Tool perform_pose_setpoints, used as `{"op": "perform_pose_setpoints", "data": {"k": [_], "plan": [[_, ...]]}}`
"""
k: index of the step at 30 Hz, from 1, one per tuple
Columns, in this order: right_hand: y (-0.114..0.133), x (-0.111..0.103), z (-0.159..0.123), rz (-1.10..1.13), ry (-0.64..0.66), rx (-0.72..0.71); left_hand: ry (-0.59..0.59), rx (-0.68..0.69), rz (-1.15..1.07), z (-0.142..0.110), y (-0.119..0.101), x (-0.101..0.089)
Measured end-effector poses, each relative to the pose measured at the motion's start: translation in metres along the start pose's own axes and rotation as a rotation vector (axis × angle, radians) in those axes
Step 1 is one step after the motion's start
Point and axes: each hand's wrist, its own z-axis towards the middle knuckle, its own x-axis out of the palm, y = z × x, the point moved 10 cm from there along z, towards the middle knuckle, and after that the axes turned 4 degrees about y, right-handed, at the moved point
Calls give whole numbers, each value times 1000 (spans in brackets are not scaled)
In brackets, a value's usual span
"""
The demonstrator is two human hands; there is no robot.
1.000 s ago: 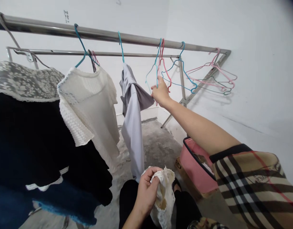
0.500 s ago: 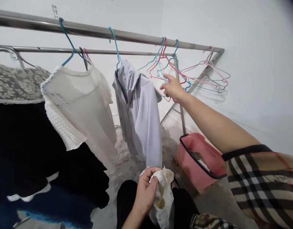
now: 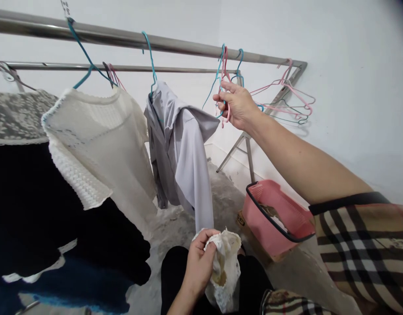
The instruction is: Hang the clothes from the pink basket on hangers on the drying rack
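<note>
In front of my lap, my left hand [image 3: 201, 258] pinches a crumpled white lacy garment [image 3: 229, 267] with yellowish-beige patches; its exact kind is hidden by the folds. My right hand [image 3: 236, 105] reaches up to the rail, its fingers curled around a light blue clothes hanger [image 3: 217, 72] beside a pink-red hanger [image 3: 225, 65]. Both hangers still hook over the rail, their lower parts partly covered by my fingers. Left of that hand, a grey hooded jacket [image 3: 185, 144] hangs on another blue hanger [image 3: 150, 57].
A metal clothes rack [image 3: 188, 47] crosses the view. A white knit top [image 3: 99, 127] and a black garment [image 3: 40, 197] hang at left. Pink hangers [image 3: 280, 83] hang near the right end. A pink basket [image 3: 270, 234] with cloth inside stands on a cardboard box [image 3: 242, 221].
My right hand has moved slightly up and closed around the blue hanger; the hangers there have swung closer together. My left hand keeps the white garment in nearly the same spot.
</note>
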Motion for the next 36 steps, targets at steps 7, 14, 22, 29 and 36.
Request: {"op": "perform_pose_setpoints", "data": {"k": [7,14,22,29,36], "plan": [[-28,-11,7,-76,-52,59,-15,12,32,-1,-2,-3],[-36,5,4,-544,138,-72,-11,13,23,-1,-1,-2],[4,32,-27,-1081,72,-501,2,-10,-22,0,2,3],[-7,66,-41,-1188,318,-634,2,-28,-37,-1,2,3],[-36,75,-32,-1672,461,-570,0,-35,-36,-2,3,1]]}}
